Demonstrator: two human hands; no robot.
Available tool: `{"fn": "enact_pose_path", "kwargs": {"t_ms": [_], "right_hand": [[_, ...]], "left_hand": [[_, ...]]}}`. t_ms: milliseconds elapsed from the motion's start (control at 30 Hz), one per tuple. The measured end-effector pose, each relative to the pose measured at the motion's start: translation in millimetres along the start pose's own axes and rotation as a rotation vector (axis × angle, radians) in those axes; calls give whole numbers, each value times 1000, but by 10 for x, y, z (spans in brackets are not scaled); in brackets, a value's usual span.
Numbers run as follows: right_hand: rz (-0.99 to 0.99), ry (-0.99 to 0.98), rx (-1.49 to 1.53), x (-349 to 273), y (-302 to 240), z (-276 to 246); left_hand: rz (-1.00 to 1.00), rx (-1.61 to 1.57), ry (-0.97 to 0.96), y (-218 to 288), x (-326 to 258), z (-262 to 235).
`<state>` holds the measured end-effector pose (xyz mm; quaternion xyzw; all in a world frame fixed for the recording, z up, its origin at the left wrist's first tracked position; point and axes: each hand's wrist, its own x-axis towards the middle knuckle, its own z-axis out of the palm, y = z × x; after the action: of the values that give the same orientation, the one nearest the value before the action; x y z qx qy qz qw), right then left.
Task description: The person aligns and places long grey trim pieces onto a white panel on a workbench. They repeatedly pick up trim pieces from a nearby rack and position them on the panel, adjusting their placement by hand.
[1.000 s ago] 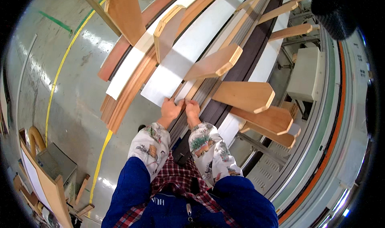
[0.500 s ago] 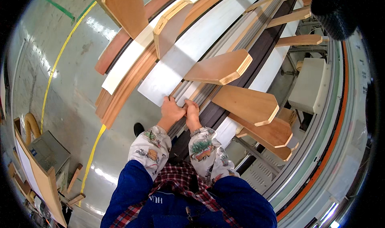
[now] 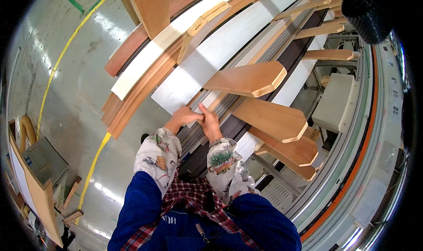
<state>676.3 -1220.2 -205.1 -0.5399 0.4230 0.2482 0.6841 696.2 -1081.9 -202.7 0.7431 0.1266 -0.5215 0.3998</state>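
Note:
Long strips and boards lie side by side in a slotted rack, their near ends toward me. Between my hands is the near end of a narrow white strip (image 3: 211,99). My left hand (image 3: 183,117) is closed on this end from the left, its fingers partly hidden. From the right, my right hand (image 3: 210,123) grips the same end, with its thumb raised along the top. Grey strips (image 3: 227,102) run just right of the hands, beside a dark board (image 3: 235,128). A wide white board (image 3: 180,85) lies to the left.
Upright wooden dividers (image 3: 246,78) with cut corners separate the stacks. Brown wood strips (image 3: 128,112) stick out at the left. A machine with an orange stripe (image 3: 352,176) stands at the right. A yellow line (image 3: 94,171) crosses the grey floor.
Both hands have shifted slightly left and tilted around the strip's end. My right thumb now points upward. The view has moved a little.

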Motion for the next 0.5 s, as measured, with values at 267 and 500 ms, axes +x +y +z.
{"fn": "enact_pose_path", "kwargs": {"t_ms": [267, 500], "right_hand": [[-221, -105, -60, -537, -285, 11], [-722, 160, -613, -760, -118, -375]], "left_hand": [[229, -293, -7, -107, -95, 68], [272, -336, -60, 164, -568, 18]]}}
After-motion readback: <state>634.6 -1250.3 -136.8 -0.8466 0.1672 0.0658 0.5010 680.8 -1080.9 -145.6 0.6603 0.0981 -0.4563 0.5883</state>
